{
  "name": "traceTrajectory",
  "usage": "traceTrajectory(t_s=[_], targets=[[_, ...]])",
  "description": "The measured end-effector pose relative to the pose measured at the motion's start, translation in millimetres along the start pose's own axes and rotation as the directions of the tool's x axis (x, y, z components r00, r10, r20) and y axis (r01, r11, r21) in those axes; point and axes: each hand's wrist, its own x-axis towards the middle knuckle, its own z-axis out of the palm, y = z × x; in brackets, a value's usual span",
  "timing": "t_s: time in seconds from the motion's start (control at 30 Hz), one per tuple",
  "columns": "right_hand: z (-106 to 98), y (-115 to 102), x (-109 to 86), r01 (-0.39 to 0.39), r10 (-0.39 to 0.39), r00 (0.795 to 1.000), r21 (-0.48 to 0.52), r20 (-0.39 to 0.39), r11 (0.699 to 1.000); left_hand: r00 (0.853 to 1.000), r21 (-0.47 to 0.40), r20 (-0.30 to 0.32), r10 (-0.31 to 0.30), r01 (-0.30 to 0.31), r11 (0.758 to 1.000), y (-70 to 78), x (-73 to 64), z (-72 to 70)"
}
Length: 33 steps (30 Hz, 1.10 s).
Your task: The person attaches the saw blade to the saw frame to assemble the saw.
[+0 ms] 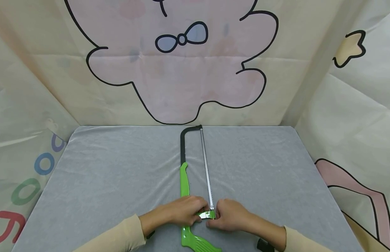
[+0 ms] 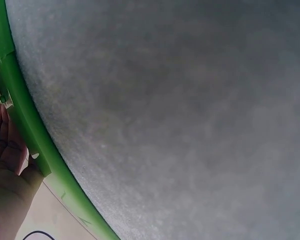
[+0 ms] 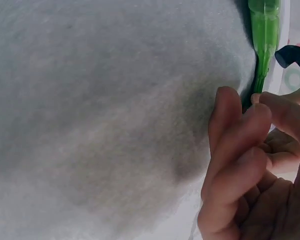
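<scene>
A hacksaw [image 1: 184,182] with a green handle and black front frame lies on the grey cloth, its tip toward the back edge. Its thin silver blade [image 1: 206,168] runs along the right side. My left hand [image 1: 187,210] reaches over the green frame and grips the short silver-and-green blade holder [image 1: 206,215]. Close against the holder's right end, my right hand [image 1: 231,215] pinches with thumb and curled fingers. In the right wrist view the fingers [image 3: 235,170] curl beside the green handle [image 3: 265,30]. What lies under both sets of fingertips is mostly hidden.
A grey cloth [image 1: 119,168] covers the table. Behind it hangs a cream backdrop [image 1: 292,70] with a pink cartoon figure, and printed side walls stand left and right. A small dark block [image 1: 265,245] sits by the right sleeve.
</scene>
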Motion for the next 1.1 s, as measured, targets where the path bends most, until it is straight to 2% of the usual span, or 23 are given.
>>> traceTrajectory(t_s=[0.27, 0.37, 0.43, 0.53, 0.67, 0.87, 1.1], targets=[[-2, -3, -1.3, 0.016, -0.016, 1.000, -0.013, -0.012, 1.000, 1.000, 0.001, 0.004, -0.004, 0.004, 1.000, 0.5, 0.4, -1.4], [-3, 0, -0.9, 0.034, -0.036, 0.999, 0.039, 0.033, 0.999, 1.000, -0.004, 0.008, -0.009, 0.009, 1.000, 0.6, 0.6, -2.0], [-4, 3, 0.2, 0.034, -0.044, 0.995, 0.110, 0.091, 0.993, 1.000, -0.010, 0.012, -0.016, 0.016, 1.000, 0.6, 0.6, -2.2], [-6, 10, 1.7, -0.017, -0.042, 0.978, 0.276, 0.206, 0.961, 1.000, -0.011, 0.013, -0.025, 0.026, 1.000, 0.6, 0.4, -1.9], [-8, 19, 3.6, -0.131, -0.029, 0.941, 0.444, 0.337, 0.887, 0.999, -0.005, 0.010, -0.033, 0.033, 0.999, 0.5, 0.4, -0.9], [-8, 31, 6.6, -0.194, -0.074, 0.902, 0.553, 0.425, 0.810, 0.999, -0.010, 0.011, -0.036, 0.036, 0.999, 1.5, -0.6, -1.1], [-8, 35, 7.6, -0.235, -0.104, 0.873, 0.598, 0.476, 0.767, 0.999, -0.008, 0.009, -0.043, 0.043, 0.999, 3.0, -1.1, -1.2]])
